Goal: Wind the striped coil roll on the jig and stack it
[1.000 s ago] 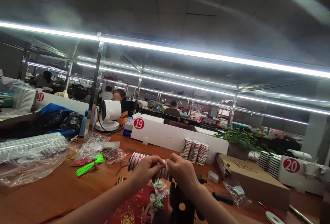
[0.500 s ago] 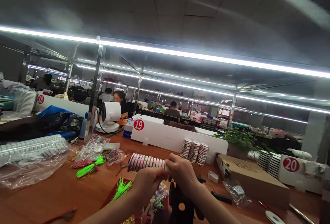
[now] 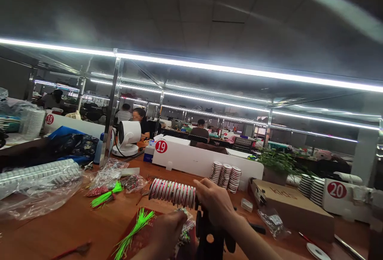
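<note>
A row of white-rimmed spools wound with pink, red and green lies sideways on a black stand. My right hand curls over the right end of the row, its fingertips beside the last spool. What those fingers grip there is hidden. Below the spools, my left hand is closed and slightly blurred, apart from the row; anything inside its fingers is too small to make out. Under it are a clear bag of shiny bits and a bundle of bright green strands on a red mat.
Stacked spools stand against a white divider marked 19. To the right are a cardboard box, a small bag and a loose white spool. Plastic-wrapped spools and a white fan occupy the left side.
My left hand has dropped down and away from the right end of the spool row, uncovering more spools. My right hand stays at that end, its fingers slightly more extended.
</note>
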Action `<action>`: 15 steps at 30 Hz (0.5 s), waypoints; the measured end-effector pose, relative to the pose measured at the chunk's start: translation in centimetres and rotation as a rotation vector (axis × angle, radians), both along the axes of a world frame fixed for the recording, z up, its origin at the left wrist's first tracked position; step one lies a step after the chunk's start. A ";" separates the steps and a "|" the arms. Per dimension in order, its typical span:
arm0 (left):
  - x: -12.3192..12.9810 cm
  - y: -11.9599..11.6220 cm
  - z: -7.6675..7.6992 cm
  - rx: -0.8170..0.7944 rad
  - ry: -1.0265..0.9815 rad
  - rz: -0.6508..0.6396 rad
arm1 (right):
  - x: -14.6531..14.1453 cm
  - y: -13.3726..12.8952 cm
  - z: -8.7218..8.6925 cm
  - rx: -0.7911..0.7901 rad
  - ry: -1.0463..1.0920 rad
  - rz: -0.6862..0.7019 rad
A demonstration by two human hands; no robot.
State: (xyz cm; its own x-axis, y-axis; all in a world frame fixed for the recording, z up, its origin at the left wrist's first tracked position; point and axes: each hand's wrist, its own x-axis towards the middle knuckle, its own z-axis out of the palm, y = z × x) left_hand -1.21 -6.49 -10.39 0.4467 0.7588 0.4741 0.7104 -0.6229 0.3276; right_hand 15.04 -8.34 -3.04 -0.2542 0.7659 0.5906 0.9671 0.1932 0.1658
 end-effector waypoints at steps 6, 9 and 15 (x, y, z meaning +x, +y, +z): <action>-0.3 0.0 -0.1 -0.065 -0.108 -0.012 | 10.3 -3.7 -3.9 -0.015 0.224 -0.194; -0.3 -0.3 -0.2 -0.127 -0.163 -0.009 | 13.7 -4.2 -6.7 -0.179 0.249 -0.198; -0.3 -0.4 -0.5 -0.189 -0.205 -0.003 | 15.4 -5.2 -10.6 -0.204 0.257 -0.053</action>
State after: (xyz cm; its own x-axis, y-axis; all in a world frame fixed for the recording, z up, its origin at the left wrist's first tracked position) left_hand -1.47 -6.92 -10.91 0.3583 0.8413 0.4046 0.6160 -0.5387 0.5747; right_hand 30.46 -13.55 -13.67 -0.0738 0.8831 0.4633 0.9818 0.1459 -0.1217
